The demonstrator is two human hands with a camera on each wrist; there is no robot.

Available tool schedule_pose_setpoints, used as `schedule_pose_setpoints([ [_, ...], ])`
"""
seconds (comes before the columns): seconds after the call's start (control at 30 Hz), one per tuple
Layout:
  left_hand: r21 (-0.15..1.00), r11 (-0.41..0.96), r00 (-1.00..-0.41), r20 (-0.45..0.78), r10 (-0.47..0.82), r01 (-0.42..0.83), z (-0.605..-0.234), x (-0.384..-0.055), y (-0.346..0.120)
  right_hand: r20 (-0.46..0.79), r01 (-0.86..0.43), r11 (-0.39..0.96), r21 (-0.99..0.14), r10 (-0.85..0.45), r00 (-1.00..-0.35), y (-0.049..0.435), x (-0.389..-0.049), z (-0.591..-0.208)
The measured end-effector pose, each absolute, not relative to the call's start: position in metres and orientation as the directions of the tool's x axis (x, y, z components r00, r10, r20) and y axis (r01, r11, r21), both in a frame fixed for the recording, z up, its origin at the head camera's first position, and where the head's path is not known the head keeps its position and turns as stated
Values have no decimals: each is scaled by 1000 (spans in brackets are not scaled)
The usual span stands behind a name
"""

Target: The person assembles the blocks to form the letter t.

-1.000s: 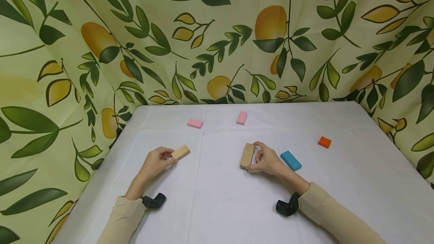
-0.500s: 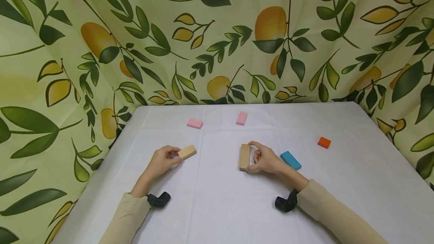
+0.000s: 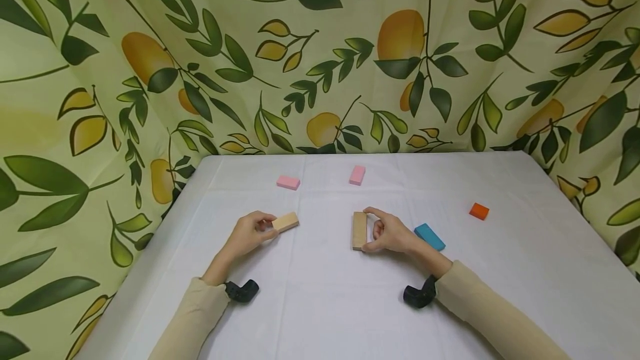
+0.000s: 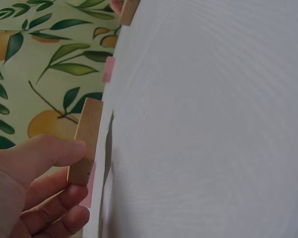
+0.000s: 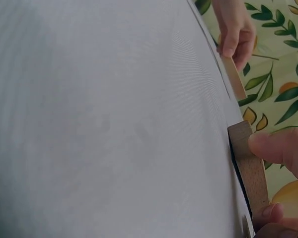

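My left hand (image 3: 251, 233) pinches one end of a plain wooden block (image 3: 286, 222) between thumb and fingers. In the left wrist view that wooden block (image 4: 89, 130) points away from the hand, the thumb lying on its face. To the right, my right hand (image 3: 392, 233) holds a second wooden block (image 3: 359, 231) by its two ends, thumb at the near end and a finger at the far end. The right wrist view shows this second block (image 5: 249, 166) close to the white cloth, with a dark gap along its edge. A stretch of cloth separates the two blocks.
Two pink blocks, one left (image 3: 288, 183) and one right (image 3: 357, 175), lie toward the back of the white-covered table (image 3: 320, 304). A blue block (image 3: 429, 236) lies beside the right wrist, an orange block (image 3: 479, 211) farther right. A patterned curtain (image 3: 320, 60) hangs behind.
My left hand has carried its wooden block to the right, toward the other one. The right hand's block has turned from slanted to nearly straight and shifted slightly left.
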State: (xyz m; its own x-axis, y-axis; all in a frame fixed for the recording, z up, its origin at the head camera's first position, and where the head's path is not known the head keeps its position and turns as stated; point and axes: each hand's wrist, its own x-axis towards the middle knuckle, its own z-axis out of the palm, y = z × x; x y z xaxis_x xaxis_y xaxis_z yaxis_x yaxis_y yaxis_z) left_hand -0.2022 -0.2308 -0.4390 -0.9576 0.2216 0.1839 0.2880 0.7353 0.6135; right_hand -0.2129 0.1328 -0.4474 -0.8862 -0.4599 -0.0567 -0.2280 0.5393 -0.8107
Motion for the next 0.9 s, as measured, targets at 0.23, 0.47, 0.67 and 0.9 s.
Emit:
schedule_pose_setpoints([
  [0.23,623,723,-954,180,239,299,-435,-203,-223,-133,-152,540,-828,-453,-882,132,-213,-444],
  [0.47,626,707,-944,190,271,329,-436,-207,-215,-154,-121,499,-858,-473,-868,131,-212,-443],
  [0.67,643,693,-943,171,284,325,-434,-209,-206,-152,-123,480,-868,-494,-856,133,-212,-443],
  [0.9,658,678,-941,167,294,329,-436,-215,-197,-127,-142,483,-864,-481,-867,136,-209,-443],
])
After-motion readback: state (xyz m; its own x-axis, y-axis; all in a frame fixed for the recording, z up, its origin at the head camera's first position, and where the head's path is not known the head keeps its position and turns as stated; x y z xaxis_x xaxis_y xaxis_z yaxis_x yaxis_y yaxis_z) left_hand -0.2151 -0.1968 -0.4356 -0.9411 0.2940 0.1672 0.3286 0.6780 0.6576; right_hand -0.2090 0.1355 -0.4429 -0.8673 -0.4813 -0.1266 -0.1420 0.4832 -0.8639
